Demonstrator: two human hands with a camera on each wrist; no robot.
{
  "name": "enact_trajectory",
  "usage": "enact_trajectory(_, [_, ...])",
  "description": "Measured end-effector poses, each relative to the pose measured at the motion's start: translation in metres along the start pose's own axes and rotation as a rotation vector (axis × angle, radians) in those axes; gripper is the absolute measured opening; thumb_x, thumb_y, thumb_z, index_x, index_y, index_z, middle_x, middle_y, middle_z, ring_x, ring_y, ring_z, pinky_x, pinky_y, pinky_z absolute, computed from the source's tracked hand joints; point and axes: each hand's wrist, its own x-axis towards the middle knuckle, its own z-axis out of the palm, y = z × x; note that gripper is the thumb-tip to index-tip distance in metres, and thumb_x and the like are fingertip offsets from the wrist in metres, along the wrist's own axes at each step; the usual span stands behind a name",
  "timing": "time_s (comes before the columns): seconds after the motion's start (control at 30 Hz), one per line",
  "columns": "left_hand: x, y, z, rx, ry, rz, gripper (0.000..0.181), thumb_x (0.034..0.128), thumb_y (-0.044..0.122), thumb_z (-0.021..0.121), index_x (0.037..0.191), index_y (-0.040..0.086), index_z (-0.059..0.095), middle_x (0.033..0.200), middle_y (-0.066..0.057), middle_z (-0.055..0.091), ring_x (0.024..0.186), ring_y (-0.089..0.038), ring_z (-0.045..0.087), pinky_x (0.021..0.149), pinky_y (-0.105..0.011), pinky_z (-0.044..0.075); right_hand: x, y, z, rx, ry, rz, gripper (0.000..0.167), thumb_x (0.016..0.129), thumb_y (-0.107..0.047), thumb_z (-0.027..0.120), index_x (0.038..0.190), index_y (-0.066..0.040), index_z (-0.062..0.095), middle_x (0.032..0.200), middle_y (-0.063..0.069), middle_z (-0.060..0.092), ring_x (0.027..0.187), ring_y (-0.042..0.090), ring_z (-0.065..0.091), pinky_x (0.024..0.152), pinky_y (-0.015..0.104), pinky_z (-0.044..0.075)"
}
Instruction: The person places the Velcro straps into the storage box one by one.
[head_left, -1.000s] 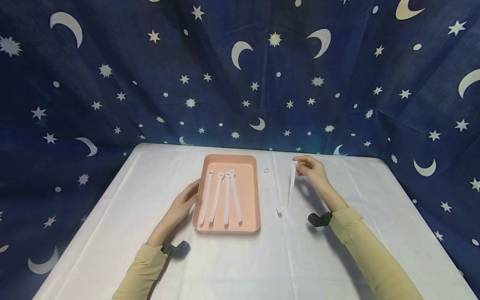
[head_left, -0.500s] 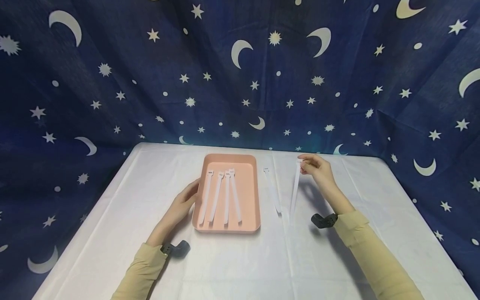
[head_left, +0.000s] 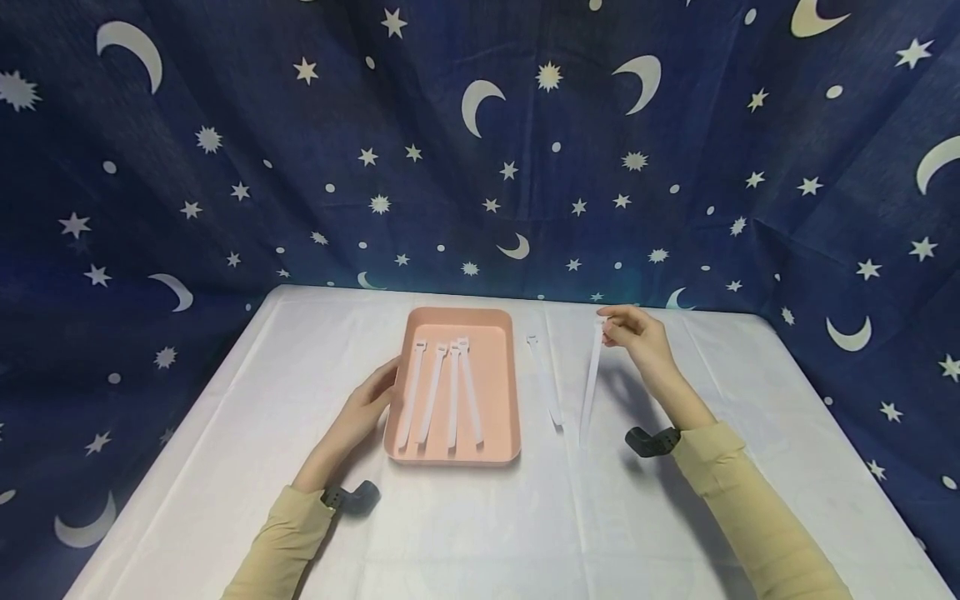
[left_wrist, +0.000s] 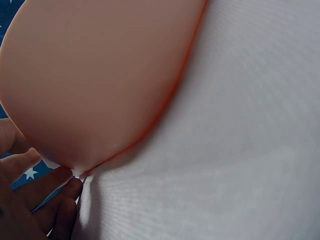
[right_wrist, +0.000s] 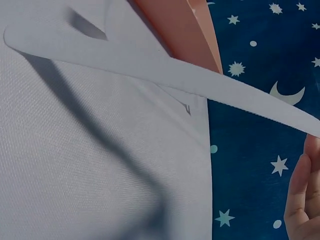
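Between the fingers and thumb of my right hand (head_left: 636, 337), I pinch the head of a white hook-and-loop cable tie (head_left: 591, 379). Its strap hangs toward the table, and the right wrist view shows the strap (right_wrist: 150, 67) stretching across with its tail curving. My left hand (head_left: 367, 404) rests against the left side of a pink tray (head_left: 498, 400); in the left wrist view its fingers (left_wrist: 45, 187) touch the tray wall (left_wrist: 95, 85). Several white cable ties (head_left: 453, 400) lie lengthwise inside the tray. Another cable tie (head_left: 545, 383) lies on the cloth between tray and right hand.
A white cloth (head_left: 465, 533) covers the table. Behind it hangs a dark blue curtain (head_left: 420, 108) with moons and stars. Each wrist wears a black camera, the left one (head_left: 356, 498) near the tray's lower left corner and the right one (head_left: 651, 442) over the cloth.
My right hand has shifted slightly to the right with the cable tie, mostly in the first half second. The left hand and the tray stay in place.
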Motion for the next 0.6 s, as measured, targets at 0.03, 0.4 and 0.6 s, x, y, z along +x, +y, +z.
enact_trajectory(0.03, [0.0,0.0,0.0,0.0,0.001,-0.001,0.053,0.1028,0.018,0.044,0.151,0.004,0.028,0.154,-0.023,0.032,0.144,-0.04,0.028,0.119,-0.055,0.023,0.0,-0.001,0.0,0.008,-0.003,0.0,0.017,0.092,0.0,0.059,0.105,-0.008,0.066,0.077,-0.011,0.064,0.069,0.001,0.062,0.066,0.014,0.056])
enact_trajectory(0.4, [-0.001,0.001,0.0,0.007,-0.006,-0.027,0.053,0.103,0.019,0.044,0.151,0.006,0.027,0.155,-0.022,0.031,0.145,-0.039,0.027,0.119,-0.056,0.023,0.002,-0.017,0.0,0.052,0.006,-0.025,0.018,0.093,-0.006,0.062,0.11,-0.001,0.063,0.08,-0.01,0.066,0.071,0.002,0.063,0.067,0.014,0.056])
enact_trajectory(0.6, [-0.001,0.002,0.0,0.006,-0.006,-0.018,0.052,0.1031,0.018,0.043,0.151,0.006,0.027,0.154,-0.022,0.032,0.144,-0.04,0.028,0.119,-0.056,0.023,0.004,-0.026,0.004,0.056,-0.003,-0.037,0.02,0.093,-0.004,0.061,0.112,0.002,0.062,0.08,-0.009,0.065,0.071,0.003,0.063,0.066,0.015,0.056])
